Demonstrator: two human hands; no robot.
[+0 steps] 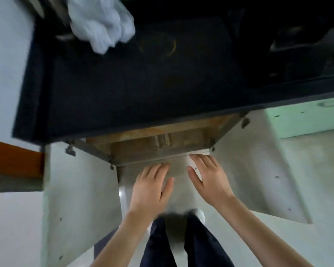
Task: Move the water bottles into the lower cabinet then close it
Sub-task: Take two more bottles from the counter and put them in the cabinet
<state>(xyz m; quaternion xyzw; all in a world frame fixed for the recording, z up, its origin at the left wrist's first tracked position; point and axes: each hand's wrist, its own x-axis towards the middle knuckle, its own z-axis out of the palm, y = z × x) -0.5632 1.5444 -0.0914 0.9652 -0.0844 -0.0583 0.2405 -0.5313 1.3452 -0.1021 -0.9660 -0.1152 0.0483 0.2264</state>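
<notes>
Since both cabinet doors, left door and right door, are swung wide, a slam or pinched fingers could be caused if they're shoved too fast. Water bottles can be made out, blurry, inside the lower cabinet near its front edge. Left hand and right hand are held flat, fingers spread, nothing gripped.

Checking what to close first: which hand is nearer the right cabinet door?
Right. The right hand hangs just beside the open right cabinet door, its fingers spread. The left hand is farther off, before the cabinet's middle.
</notes>
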